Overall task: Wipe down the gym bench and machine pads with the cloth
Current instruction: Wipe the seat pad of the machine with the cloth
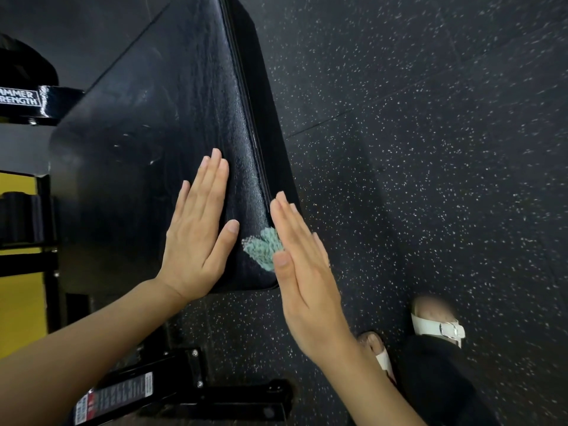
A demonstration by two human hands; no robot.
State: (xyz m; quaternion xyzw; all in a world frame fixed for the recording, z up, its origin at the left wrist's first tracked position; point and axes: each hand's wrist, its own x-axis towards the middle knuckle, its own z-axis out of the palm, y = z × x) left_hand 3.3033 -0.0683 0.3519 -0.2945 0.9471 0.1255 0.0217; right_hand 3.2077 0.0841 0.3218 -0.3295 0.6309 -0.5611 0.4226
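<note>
Speckled rubber gym floor around a black vinyl pad, cloth at its near corner.
Left hand lies released, fingers straight, on the pad top. Right hand, also unclenched, presses the teal cloth under its palm against the pad's edge, just beside the left thumb. With nothing gripping it, the cloth could slip off to the floor. No container shows.
</note>
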